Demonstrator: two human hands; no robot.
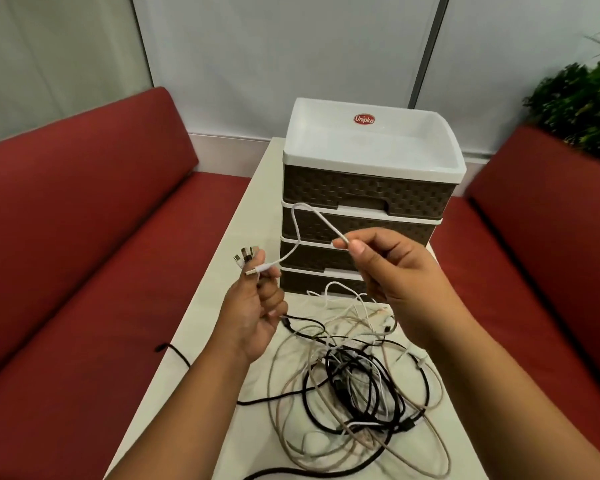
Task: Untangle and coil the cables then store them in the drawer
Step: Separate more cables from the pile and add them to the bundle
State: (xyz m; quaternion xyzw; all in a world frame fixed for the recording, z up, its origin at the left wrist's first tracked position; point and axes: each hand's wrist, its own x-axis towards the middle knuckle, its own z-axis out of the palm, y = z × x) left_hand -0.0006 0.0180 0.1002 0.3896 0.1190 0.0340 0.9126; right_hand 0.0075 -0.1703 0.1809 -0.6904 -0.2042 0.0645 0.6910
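A tangle of black, white and beige cables [354,386] lies on the white table [201,382] in front of me. My left hand [257,306] is raised above the table's left side, shut on several USB plug ends and the plug of a thin white cable [300,220]. That cable loops up and across to my right hand [399,271], which pinches it between thumb and fingers. Behind my hands stands a brown drawer unit [368,188] with a white top tray; all its drawers look shut.
Red sofa seats flank the table on the left [94,258] and right [534,258]. One black cable end [168,349] hangs over the table's left edge onto the sofa. A green plant [582,98] sits at the far right.
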